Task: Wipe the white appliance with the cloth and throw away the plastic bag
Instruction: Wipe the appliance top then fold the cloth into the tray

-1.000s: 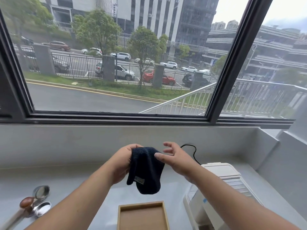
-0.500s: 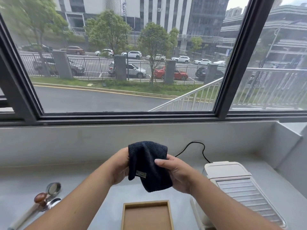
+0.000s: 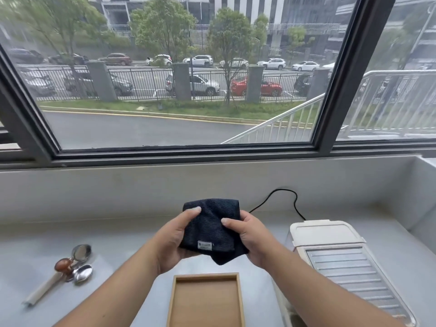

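Observation:
A dark navy cloth [image 3: 212, 227] with a small grey label is folded and held up above the counter between both hands. My left hand [image 3: 174, 239] grips its left side, thumb on top. My right hand [image 3: 250, 237] grips its right side, thumb pressed on the fabric. The white appliance [image 3: 330, 239] stands at the right on the counter, with a flat lid and a ribbed grey panel sloping toward me. It sits below and to the right of the cloth, apart from it. No plastic bag is in view.
A wooden tray [image 3: 205, 300] lies on the grey counter [image 3: 118, 244] right below my hands. Metal spoons and a brown-knobbed tool [image 3: 70, 265] lie at the left. A black cable [image 3: 283, 199] runs from the appliance to the back wall under a large window.
The cloth hung loose from my left hand a second ago; now it is folded into a compact square with both hands gripping it. The view has tilted down and shifted.

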Tool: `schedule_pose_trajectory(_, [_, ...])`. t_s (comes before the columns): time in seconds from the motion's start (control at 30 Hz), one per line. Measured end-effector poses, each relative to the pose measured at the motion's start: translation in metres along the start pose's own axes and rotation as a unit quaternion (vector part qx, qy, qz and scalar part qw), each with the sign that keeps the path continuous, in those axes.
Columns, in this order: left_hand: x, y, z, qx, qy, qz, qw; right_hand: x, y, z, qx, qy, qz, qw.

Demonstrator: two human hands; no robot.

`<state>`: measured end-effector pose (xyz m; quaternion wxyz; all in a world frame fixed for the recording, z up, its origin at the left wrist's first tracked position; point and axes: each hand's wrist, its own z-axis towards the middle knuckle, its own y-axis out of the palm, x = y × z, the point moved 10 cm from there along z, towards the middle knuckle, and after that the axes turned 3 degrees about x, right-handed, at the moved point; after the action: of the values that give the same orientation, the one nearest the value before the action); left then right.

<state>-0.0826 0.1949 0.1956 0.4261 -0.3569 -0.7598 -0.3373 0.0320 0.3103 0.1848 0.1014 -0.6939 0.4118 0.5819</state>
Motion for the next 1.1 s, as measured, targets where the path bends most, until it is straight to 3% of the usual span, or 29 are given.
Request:
schedule_pose_trajectory(0.13, [-0.021, -0.026, 0.012, 0.114, 0.016, 0.106, 0.988, 0.016, -0.005, 0.005, 0.011, 0.009, -0.027, 1.0])
schedule_pose_trajectory(0.27, [-0.044, -0.044, 0.015, 0.161, 0.004, 0.139, 0.977, 0.037, -0.018, 0.009, 0.036, 0.018, -0.103, 0.994])
schedule_pose_trajectory(0.63, [-0.109, -0.071, 0.013, 0.199, -0.029, 0.201, 0.959, 0.125, -0.05, 0.007, 0.064, 0.098, -0.221, 0.968])
schedule_pose_trajectory(1.1, [-0.188, -0.089, 0.015, 0.209, -0.07, 0.166, 0.961, 0.195, -0.062, 0.004, 0.056, 0.147, -0.235, 0.959])
